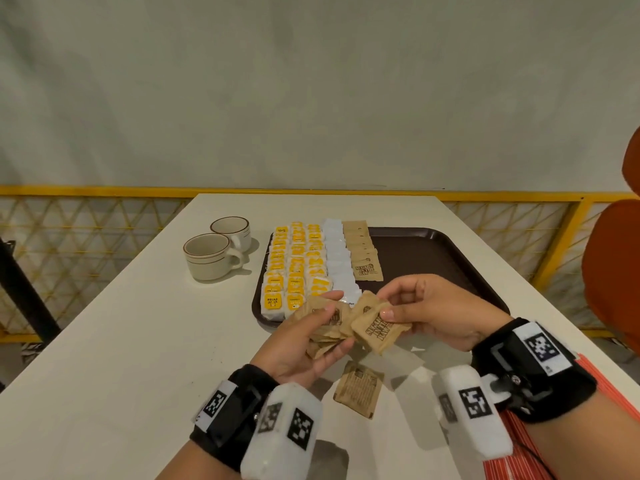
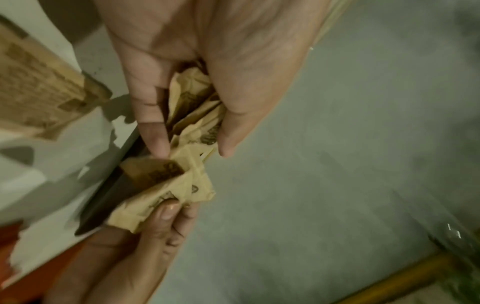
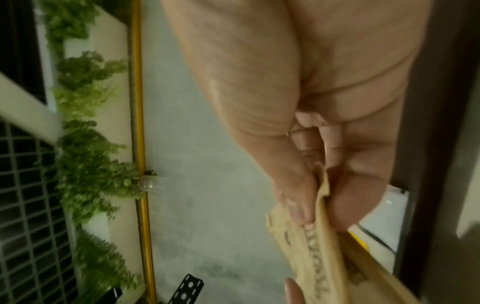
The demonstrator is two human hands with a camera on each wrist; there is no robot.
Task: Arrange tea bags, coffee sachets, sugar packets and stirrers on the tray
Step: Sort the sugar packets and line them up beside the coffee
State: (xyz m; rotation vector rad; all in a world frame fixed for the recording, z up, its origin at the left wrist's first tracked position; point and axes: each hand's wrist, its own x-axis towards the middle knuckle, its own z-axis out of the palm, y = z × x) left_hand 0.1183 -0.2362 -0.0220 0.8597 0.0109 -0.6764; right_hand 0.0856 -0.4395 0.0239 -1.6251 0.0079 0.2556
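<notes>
My left hand [image 1: 311, 336] grips a bunch of brown sugar packets [image 1: 327, 327] just above the table, in front of the tray. My right hand [image 1: 412, 311] pinches one brown sugar packet [image 1: 379, 332] between thumb and fingers, right beside the bunch. In the left wrist view the bunch of packets [image 2: 197, 115] fans out between the left fingers, and the right thumb presses on the pinched packet [image 2: 161, 199]. The dark brown tray [image 1: 433, 258] holds rows of yellow tea bags [image 1: 294, 265], white sachets [image 1: 337, 261] and brown sugar packets [image 1: 362, 251].
One brown packet [image 1: 360, 393] lies face down on the white table [image 1: 121, 341] under my hands. Two white cups [image 1: 214, 254] stand left of the tray. An orange chair [image 1: 613, 271] is at the right, a yellow railing [image 1: 104, 192] behind the table.
</notes>
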